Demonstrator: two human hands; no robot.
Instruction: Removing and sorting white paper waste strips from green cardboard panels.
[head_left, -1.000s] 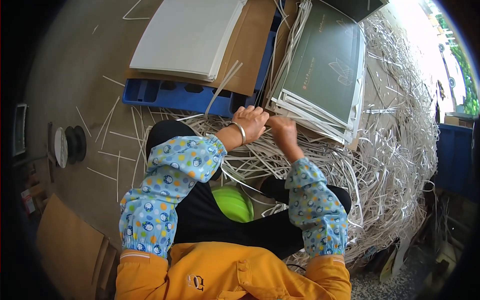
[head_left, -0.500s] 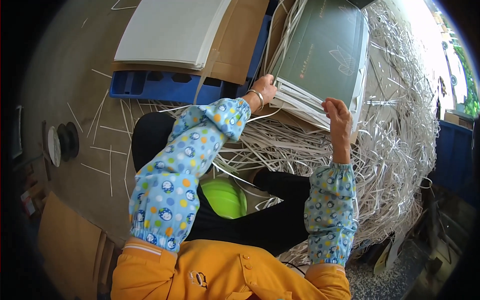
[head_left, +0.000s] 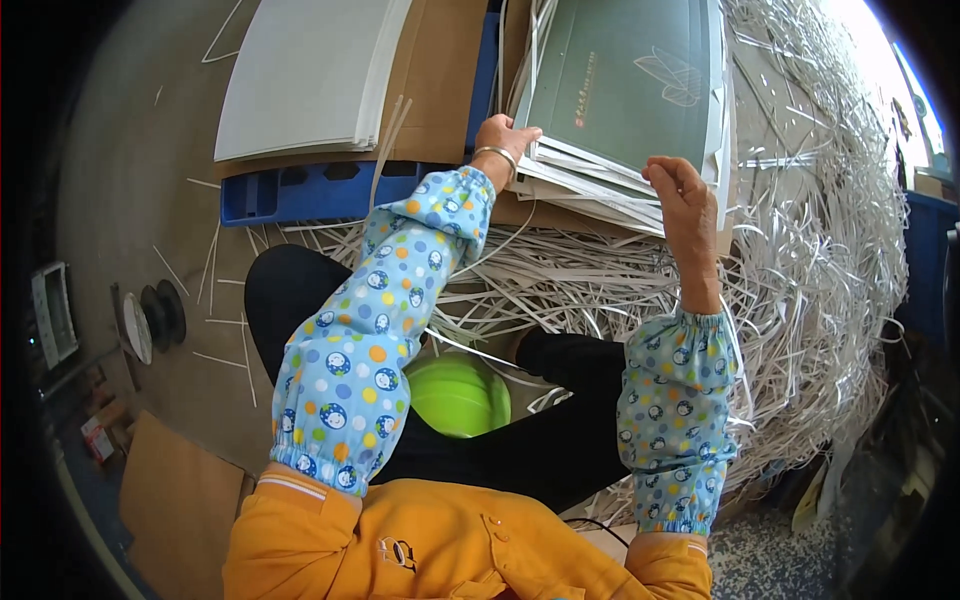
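A stack of dark green printed sheets (head_left: 625, 80) with a pale leaf-like line drawing lies ahead, its near edge fringed with white paper strips (head_left: 590, 178). My left hand (head_left: 498, 142), a bangle at its wrist, is at the stack's near left corner. Its thumb stretches out over the corner, apart from the fingers, which are partly hidden. Above the stack's near right part is my right hand (head_left: 685, 200), fingers curled in and thumb against them. Whatever they pinch, if anything, is too small to see. Patterned blue sleeve covers are on both forearms.
Left of the green stack, white sheets (head_left: 310, 75) lie on brown cardboard (head_left: 425, 100) over a blue plastic pallet (head_left: 300, 195). Tangled paper strips (head_left: 790, 290) heap in front and to the right. A lime-green rounded object (head_left: 458, 395) sits between my legs. Spools (head_left: 160, 312) stand at left.
The view has shifted, bringing the stacks further up and left. My left thumb has spread away from the fingers. My right hand has moved slightly right and forward over the stack, still curled.
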